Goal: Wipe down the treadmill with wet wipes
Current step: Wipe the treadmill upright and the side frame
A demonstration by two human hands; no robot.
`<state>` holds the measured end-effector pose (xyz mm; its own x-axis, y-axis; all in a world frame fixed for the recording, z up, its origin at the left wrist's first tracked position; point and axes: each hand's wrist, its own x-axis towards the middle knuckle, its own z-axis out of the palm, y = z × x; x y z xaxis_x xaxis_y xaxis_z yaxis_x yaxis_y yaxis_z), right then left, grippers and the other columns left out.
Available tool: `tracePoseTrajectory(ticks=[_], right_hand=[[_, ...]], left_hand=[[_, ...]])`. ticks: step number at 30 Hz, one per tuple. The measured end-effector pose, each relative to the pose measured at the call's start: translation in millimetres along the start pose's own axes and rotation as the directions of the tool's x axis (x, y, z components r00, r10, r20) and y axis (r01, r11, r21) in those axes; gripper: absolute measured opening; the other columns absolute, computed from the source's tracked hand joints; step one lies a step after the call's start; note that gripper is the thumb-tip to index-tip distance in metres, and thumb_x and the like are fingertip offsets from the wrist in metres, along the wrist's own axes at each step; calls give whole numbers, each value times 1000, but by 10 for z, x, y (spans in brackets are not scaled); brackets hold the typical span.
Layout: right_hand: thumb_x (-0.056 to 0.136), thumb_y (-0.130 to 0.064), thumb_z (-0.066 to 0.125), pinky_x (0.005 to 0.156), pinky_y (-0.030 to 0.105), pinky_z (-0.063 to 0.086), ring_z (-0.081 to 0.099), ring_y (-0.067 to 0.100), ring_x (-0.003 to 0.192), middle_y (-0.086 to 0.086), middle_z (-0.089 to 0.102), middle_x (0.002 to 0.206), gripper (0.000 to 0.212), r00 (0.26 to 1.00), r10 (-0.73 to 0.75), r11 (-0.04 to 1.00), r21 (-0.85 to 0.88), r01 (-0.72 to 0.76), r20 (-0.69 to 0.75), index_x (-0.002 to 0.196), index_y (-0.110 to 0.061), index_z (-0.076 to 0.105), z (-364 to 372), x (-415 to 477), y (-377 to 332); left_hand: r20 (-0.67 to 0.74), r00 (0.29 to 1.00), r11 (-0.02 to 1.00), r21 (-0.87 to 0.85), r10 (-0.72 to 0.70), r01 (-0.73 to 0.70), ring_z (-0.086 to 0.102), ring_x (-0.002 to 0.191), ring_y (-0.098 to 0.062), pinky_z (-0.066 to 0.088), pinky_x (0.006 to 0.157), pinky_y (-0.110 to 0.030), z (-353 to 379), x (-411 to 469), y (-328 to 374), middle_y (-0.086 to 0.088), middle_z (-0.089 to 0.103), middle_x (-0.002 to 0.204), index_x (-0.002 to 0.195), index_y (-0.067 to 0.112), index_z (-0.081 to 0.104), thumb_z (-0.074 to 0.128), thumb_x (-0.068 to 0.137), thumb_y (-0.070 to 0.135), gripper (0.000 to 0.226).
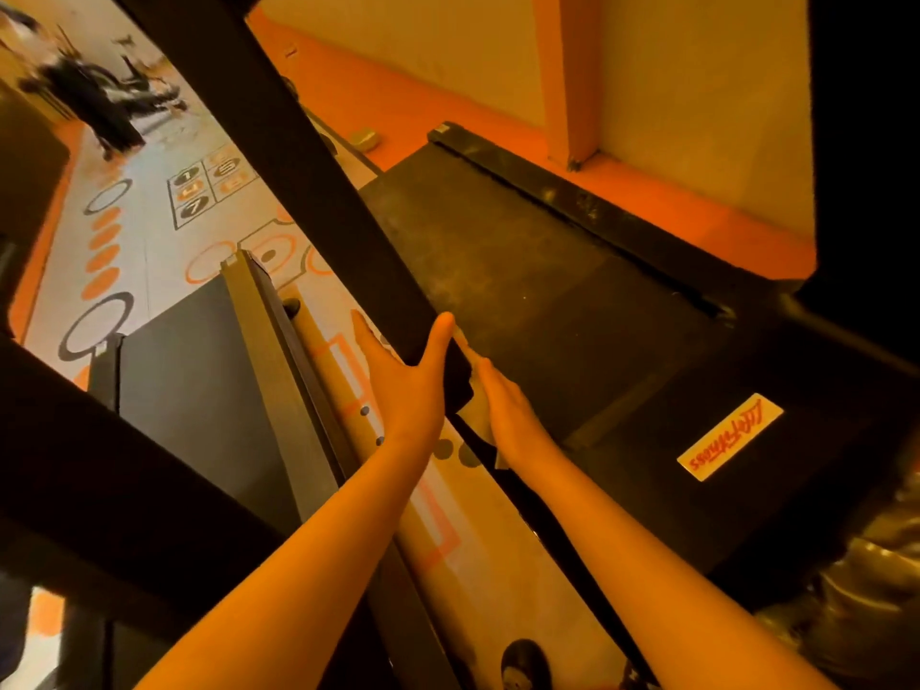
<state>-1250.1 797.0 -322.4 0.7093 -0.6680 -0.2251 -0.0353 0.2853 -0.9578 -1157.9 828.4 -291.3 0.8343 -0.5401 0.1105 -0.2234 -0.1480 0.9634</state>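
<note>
Two bare forearms reach forward from the bottom edge, side by side and nearly parallel. The left hand (408,385) grips the lower end of the black handrail (323,201), thumb wrapped over its right face and fingers round the other side. The right hand (508,415) lies just beside it, fingers stretched out and pressing one pale wet wipe (475,415) flat against the rail's inner side. The wipe's edges show above the fingertips and below the wrist. The two hands almost touch, with only the end of the rail between them.

The handrail runs diagonally up and left out of view, crossing the whole picture. To its right lies the treadmill belt (522,291), dark, scuffed and open, with bare room beyond the right hand. One white label (729,438) with red lettering sits on the motor cover near the right forearm. The far side rail (572,201) borders the belt against the orange floor strip.

Left of the handrail a narrow gap of patterned floor (149,251) separates this treadmill from a second treadmill (189,390), whose grey side rail runs parallel. That makes two decks in all. Farther off, the floor carries rings, orange ovals and numbered squares (209,186). One orange post (572,92) stands at the pale wall, and a blurred black gym machine (99,97) sits in the far left corner.
</note>
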Motion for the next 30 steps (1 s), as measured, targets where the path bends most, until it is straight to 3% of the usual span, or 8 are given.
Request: tracePoseTrajectory(ticks=[3, 6, 10, 15, 21, 23, 26, 30], right_hand=[[104, -46, 18, 112, 30, 21, 25, 3, 139, -13, 29, 155, 44, 999, -49, 999, 3, 49, 15, 146, -44, 28, 27, 66, -89], [104, -47, 17, 113, 29, 21, 23, -5, 133, -17, 26, 156, 35, 994, -84, 996, -24, 86, 73, 137, -57, 22, 78, 187, -169], [101, -51, 18, 112, 29, 20, 20, 7, 143, -10, 23, 158, 49, 991, -3, 1000, -10, 4, 131, 149, -42, 20, 64, 379, -219], [102, -48, 12, 119, 43, 9, 5, 13, 148, -9, 9, 161, 51, 966, 77, 997, -35, -70, 246, 152, -35, 8, -45, 511, -279], [97, -63, 11, 117, 57, 6, 1, 20, 149, -12, 5, 162, 54, 931, 225, 974, -28, -227, 286, 149, -50, 8, -151, 507, 162], [96, -64, 11, 116, 56, 8, 3, 22, 149, -10, 6, 162, 56, 921, 262, 963, -20, -267, 289, 150, -49, 8, -180, 481, 212], [101, -55, 10, 117, 45, 8, 2, 14, 148, -13, 5, 161, 53, 933, 173, 982, 17, -188, 317, 152, -43, 6, -153, 515, 74], [103, -47, 10, 115, 32, 7, 3, 2, 144, -16, 0, 161, 51, 926, 51, 999, -6, -53, 375, 153, -40, -1, -64, 741, -141]], left_hand=[[-54, 999, 1000, 20, -3, 4, 32, 142, -19, 33, 116, -44, 52, 116, 22, 1, 30, 156, 155, 25, 12, 73, 67, 68, 115], [-124, 992, 1000, 15, 28, -27, 37, 139, -19, 35, 113, -36, 131, 156, -45, 2, 36, 150, 153, 19, 18, 71, 81, 44, 93], [-169, 982, 997, 36, 79, -74, 47, 120, 1, 40, 97, -17, 161, 171, -95, 17, 46, 128, 143, 27, 29, 71, 85, 36, 72], [-168, 985, 998, -21, 48, -52, 46, 131, -12, 42, 108, -31, 169, 178, -130, 9, 46, 137, 149, 18, 26, 69, 74, 48, 92], [-187, 982, 998, -59, -6, -5, 47, 133, -13, 43, 109, -42, 144, 214, -194, 3, 47, 143, 150, 18, 27, 73, 63, 65, 109], [-186, 982, 997, -75, -15, 1, 51, 125, -5, 47, 105, -35, 148, 225, -193, 10, 51, 136, 148, 19, 29, 75, 62, 62, 107], [-191, 981, 997, -70, 6, -20, 53, 105, 16, 47, 87, -9, 162, 211, -182, 25, 48, 119, 148, 18, 27, 78, 67, 54, 102], [-209, 977, 998, -51, 31, -42, 51, 96, 25, 43, 78, -2, 186, 172, -130, 26, 45, 115, 147, 13, 26, 64, 69, 43, 92]])
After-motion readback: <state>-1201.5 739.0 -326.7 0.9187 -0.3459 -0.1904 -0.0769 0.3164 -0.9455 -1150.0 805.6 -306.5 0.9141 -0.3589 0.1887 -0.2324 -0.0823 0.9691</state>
